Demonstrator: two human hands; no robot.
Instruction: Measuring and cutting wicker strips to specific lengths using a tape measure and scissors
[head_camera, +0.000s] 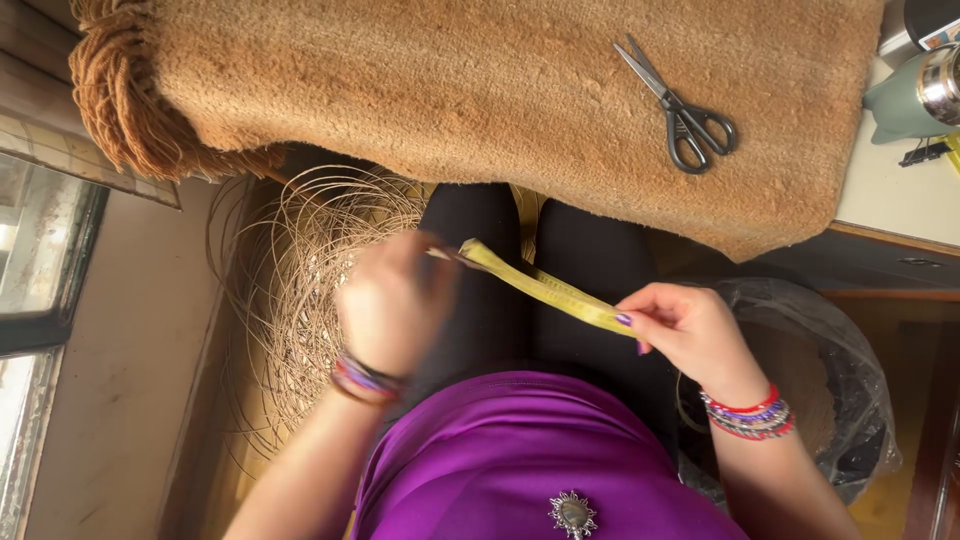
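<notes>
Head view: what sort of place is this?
Probably a home craft corner for weaving. A coil of cane lies on the floor, scissors rest on a brown mat, and both hands stretch a yellow strip.

A strip (545, 288) spans between the two hands above the lap, the left hand (392, 305) at its nine o'clock end, the right hand (690, 330) at its four o'clock end. At twelve o'clock a mat (480, 90) covers the desk (890, 190), with scissors (680, 110) on it toward two o'clock. A coil of cane (300, 290) lies on the floor at nine o'clock; a lined bin (850, 380) stands at four o'clock.
</notes>
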